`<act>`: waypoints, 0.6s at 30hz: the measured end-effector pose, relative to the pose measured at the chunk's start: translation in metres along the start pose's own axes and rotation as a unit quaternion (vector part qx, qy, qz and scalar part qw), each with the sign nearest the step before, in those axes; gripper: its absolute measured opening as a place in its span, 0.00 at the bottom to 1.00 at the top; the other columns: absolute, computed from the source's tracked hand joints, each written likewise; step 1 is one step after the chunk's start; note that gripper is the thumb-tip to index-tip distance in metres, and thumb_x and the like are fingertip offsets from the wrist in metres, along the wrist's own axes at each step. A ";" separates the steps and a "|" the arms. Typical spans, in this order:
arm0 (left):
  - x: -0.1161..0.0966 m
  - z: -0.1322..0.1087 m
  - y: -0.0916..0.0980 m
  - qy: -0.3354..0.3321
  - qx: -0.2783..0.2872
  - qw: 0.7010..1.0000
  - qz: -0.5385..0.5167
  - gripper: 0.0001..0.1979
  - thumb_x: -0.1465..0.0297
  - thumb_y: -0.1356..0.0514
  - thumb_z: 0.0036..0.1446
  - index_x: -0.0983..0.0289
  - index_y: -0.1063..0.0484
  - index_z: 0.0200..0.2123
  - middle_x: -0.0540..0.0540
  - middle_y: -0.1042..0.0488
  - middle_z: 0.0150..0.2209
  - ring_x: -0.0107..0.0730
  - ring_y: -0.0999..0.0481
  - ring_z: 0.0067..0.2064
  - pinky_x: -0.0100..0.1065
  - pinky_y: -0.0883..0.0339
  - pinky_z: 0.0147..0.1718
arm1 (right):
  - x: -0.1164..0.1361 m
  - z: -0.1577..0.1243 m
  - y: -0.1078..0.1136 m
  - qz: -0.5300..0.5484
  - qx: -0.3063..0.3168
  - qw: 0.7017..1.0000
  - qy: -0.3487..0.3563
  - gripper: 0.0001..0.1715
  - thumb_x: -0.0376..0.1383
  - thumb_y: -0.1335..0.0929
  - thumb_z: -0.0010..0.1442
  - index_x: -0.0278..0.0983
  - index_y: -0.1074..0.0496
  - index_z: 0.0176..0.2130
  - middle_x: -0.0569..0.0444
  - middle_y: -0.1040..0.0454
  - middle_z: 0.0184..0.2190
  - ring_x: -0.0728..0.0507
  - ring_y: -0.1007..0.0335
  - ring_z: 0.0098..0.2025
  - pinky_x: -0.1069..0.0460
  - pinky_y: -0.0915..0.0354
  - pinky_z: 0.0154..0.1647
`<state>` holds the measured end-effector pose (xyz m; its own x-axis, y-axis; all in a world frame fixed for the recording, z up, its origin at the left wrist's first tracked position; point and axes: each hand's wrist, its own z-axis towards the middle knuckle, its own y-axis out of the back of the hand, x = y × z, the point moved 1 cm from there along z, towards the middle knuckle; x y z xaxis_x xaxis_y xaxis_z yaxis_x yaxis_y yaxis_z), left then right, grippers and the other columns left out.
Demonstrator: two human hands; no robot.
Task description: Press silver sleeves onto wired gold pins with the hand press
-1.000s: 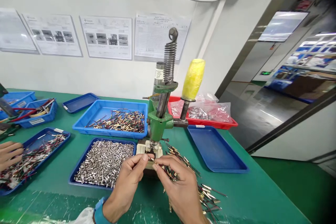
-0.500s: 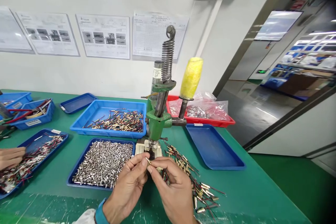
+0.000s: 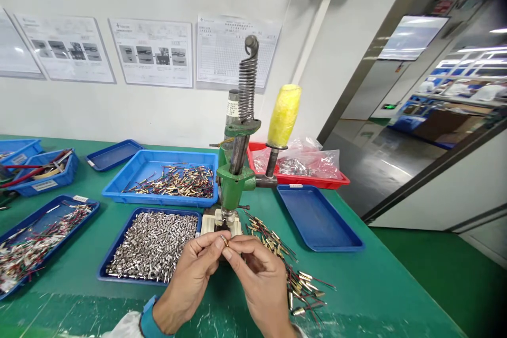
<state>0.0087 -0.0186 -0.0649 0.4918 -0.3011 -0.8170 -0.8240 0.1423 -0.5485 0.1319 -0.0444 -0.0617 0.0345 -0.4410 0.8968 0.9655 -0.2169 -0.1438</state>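
Observation:
Both hands meet just in front of the green hand press (image 3: 234, 185). My left hand (image 3: 195, 269) is closed in a pinch, with thumb and forefinger at one end of a small brass-coloured metal part (image 3: 225, 241). My right hand (image 3: 259, 277) pinches the other end of the part between thumb and fingertips. The fingers cover most of it. Left of my hands lies a blue tray of small silver metal sleeves (image 3: 152, 248). Brass-tipped pieces with thin wires (image 3: 303, 288) are heaped loose beside my right hand. The press's yellow-wrapped handle (image 3: 284, 116) is tilted upward.
Behind the sleeves stands a blue bin (image 3: 119, 195) of wired brass parts. A blue tray (image 3: 322, 222) lies to the right, a red tray (image 3: 340, 182) with plastic bags behind it. Another tray (image 3: 93, 216) holds wired pieces at left. The table edge runs along the right.
The other person's hand over the left tray has gone out of view. My two hands have come slightly closer together around the small part. The view has shifted a little.

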 end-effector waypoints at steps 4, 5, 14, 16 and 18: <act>-0.008 0.005 -0.004 -0.017 0.000 0.997 0.071 0.20 0.56 0.28 0.48 0.65 0.17 0.39 0.47 0.34 0.21 0.22 0.46 0.23 0.26 0.51 0.22 | -0.007 0.001 0.008 -0.056 0.025 0.998 0.002 0.05 0.32 0.27 0.58 0.41 0.19 0.35 0.52 0.21 0.35 0.45 0.24 0.39 0.52 0.28 0.41; -0.010 0.007 -0.004 -0.026 -0.004 0.996 0.088 0.20 0.55 0.28 0.48 0.65 0.17 0.38 0.49 0.31 0.23 0.23 0.43 0.24 0.26 0.48 0.23 | -0.009 0.001 0.011 -0.071 0.027 0.997 -0.003 0.04 0.33 0.27 0.59 0.41 0.19 0.36 0.50 0.21 0.37 0.44 0.24 0.41 0.51 0.28 0.43; -0.028 0.050 -0.005 -0.121 0.003 0.974 0.193 0.24 0.50 0.32 0.48 0.68 0.19 0.32 0.57 0.22 0.28 0.38 0.26 0.33 0.36 0.34 0.37 | -0.007 0.012 0.047 -0.153 -0.015 0.988 -0.002 0.09 0.40 0.27 0.57 0.36 0.21 0.33 0.46 0.23 0.37 0.42 0.24 0.42 0.50 0.26 0.43; -0.031 0.059 -0.006 -0.133 0.005 0.967 0.218 0.23 0.51 0.33 0.49 0.68 0.20 0.29 0.55 0.24 0.25 0.35 0.29 0.29 0.34 0.38 0.32 | -0.003 0.015 0.051 -0.162 -0.018 0.987 -0.005 0.09 0.41 0.27 0.57 0.36 0.21 0.33 0.45 0.22 0.38 0.41 0.24 0.42 0.49 0.26 0.43; -0.033 0.064 -0.008 -0.141 0.009 0.963 0.229 0.22 0.52 0.33 0.49 0.68 0.21 0.27 0.53 0.26 0.23 0.32 0.32 0.27 0.32 0.41 0.29 | 0.004 0.018 0.053 -0.170 -0.026 0.985 -0.002 0.09 0.41 0.26 0.56 0.36 0.21 0.33 0.45 0.22 0.37 0.40 0.24 0.41 0.49 0.25 0.43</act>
<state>0.0167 0.0506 -0.0452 0.1365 0.0654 -0.9885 -0.9691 0.2156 -0.1195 0.1874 -0.0420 -0.0582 -0.2868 -0.3317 0.8987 0.9073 -0.3951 0.1437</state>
